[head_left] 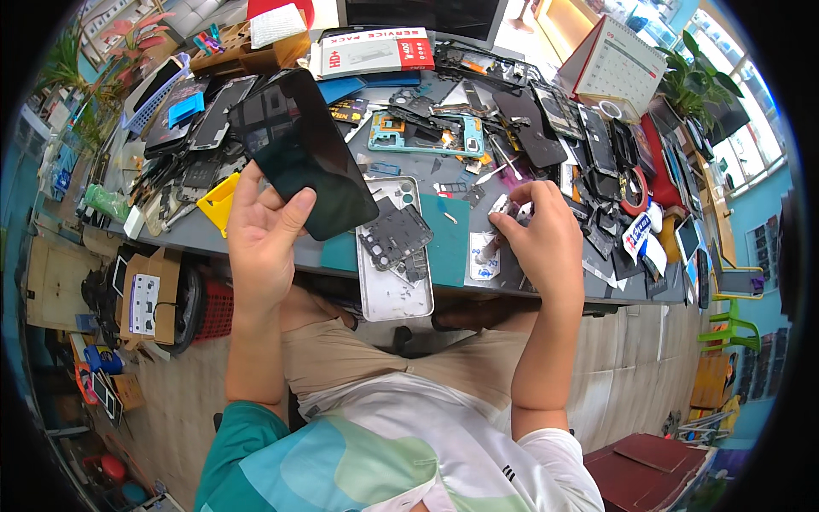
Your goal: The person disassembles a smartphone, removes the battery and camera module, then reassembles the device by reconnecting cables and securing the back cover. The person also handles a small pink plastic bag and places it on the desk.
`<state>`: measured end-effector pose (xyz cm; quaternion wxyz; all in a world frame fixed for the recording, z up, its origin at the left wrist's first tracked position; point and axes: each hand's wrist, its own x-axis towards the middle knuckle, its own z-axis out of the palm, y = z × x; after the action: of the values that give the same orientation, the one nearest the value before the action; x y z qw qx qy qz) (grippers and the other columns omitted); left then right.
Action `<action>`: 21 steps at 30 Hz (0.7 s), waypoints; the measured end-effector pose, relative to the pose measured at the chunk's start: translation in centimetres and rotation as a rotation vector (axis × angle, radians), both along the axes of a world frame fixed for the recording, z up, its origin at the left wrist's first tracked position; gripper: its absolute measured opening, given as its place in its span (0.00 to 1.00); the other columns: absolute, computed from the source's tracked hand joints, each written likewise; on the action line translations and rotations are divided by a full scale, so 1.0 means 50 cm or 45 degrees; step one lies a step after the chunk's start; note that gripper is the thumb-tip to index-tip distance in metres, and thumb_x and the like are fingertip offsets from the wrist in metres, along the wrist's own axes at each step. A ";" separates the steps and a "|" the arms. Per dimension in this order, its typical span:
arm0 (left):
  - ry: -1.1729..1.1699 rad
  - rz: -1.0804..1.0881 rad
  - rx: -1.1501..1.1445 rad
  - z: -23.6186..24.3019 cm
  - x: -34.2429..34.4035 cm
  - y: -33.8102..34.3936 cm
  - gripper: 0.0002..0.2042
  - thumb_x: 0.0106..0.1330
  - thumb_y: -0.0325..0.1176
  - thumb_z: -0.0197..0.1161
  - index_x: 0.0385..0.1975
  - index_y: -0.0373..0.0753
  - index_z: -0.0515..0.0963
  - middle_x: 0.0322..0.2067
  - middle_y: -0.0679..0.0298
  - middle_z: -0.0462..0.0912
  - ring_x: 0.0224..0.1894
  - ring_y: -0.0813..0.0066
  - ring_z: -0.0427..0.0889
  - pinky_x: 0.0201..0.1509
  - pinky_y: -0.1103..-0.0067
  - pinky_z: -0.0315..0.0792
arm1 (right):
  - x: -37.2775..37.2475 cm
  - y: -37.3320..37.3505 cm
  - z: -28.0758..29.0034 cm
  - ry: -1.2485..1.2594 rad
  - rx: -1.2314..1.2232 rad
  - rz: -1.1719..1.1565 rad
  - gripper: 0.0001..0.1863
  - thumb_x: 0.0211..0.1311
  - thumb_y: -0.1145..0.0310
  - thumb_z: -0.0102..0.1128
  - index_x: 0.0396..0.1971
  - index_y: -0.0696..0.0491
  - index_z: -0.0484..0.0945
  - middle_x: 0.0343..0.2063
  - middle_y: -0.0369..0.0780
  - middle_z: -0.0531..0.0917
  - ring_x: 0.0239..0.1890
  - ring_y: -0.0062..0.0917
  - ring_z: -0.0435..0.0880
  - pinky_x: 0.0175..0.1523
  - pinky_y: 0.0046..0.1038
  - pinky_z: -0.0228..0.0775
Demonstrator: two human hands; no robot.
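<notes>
My left hand [264, 235] grips a black phone screen [303, 149] by its lower-left edge, raised and tilted over the desk. My right hand [533, 239] is closed around a small cylindrical object [491, 249], partly hidden by my fingers, above a white-and-blue card [483, 266]. Between my hands, a white phone housing [392, 299] lies on a teal mat [448, 256], with dark internal plates [392, 230] and small loose bits in it. Behind them sits a light-blue phone frame [426, 146]. A yellow piece [213, 205] lies beside my left hand.
The grey desk [196, 239] is crowded with phone parts, tools, a white box [371, 51], a desk calendar [610, 68] and a blue basket [145, 107]. Below stand a cardboard box [149, 290] and red bin [213, 316]. A green chair [729, 333] is at the right.
</notes>
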<state>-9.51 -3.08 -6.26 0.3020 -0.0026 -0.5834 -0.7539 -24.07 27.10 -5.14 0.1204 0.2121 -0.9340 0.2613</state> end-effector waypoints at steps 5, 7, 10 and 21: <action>0.021 -0.060 0.054 -0.002 0.003 0.007 0.28 0.80 0.18 0.64 0.77 0.31 0.66 0.60 0.51 0.88 0.60 0.67 0.89 0.66 0.69 0.85 | 0.001 -0.014 0.004 -0.058 -0.225 0.010 0.20 0.60 0.71 0.81 0.49 0.55 0.81 0.37 0.41 0.91 0.34 0.39 0.86 0.44 0.38 0.77; 0.041 -0.096 0.064 -0.007 -0.002 0.015 0.28 0.80 0.18 0.64 0.77 0.31 0.65 0.61 0.51 0.88 0.61 0.67 0.89 0.68 0.69 0.83 | 0.005 -0.015 0.007 -0.065 -0.370 0.028 0.20 0.61 0.73 0.80 0.52 0.54 0.82 0.35 0.39 0.90 0.31 0.31 0.83 0.40 0.33 0.75; 0.055 -0.138 0.092 -0.004 -0.008 0.024 0.30 0.80 0.17 0.64 0.79 0.31 0.64 0.62 0.50 0.87 0.62 0.67 0.88 0.69 0.69 0.83 | 0.006 -0.019 0.021 0.061 -0.552 0.164 0.12 0.65 0.77 0.76 0.47 0.57 0.86 0.35 0.36 0.88 0.29 0.19 0.76 0.36 0.26 0.71; 0.104 -0.084 -0.014 0.003 0.007 0.026 0.29 0.79 0.17 0.65 0.78 0.31 0.65 0.61 0.52 0.88 0.62 0.70 0.87 0.70 0.72 0.81 | 0.066 -0.114 0.087 0.037 -1.084 0.678 0.09 0.70 0.80 0.76 0.47 0.62 0.88 0.38 0.40 0.91 0.40 0.23 0.87 0.50 0.26 0.79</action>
<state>-9.13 -1.80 -6.09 0.3005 -0.0544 -0.5745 -0.7594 -20.79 21.38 -0.77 0.1385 0.3787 -0.6562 0.6378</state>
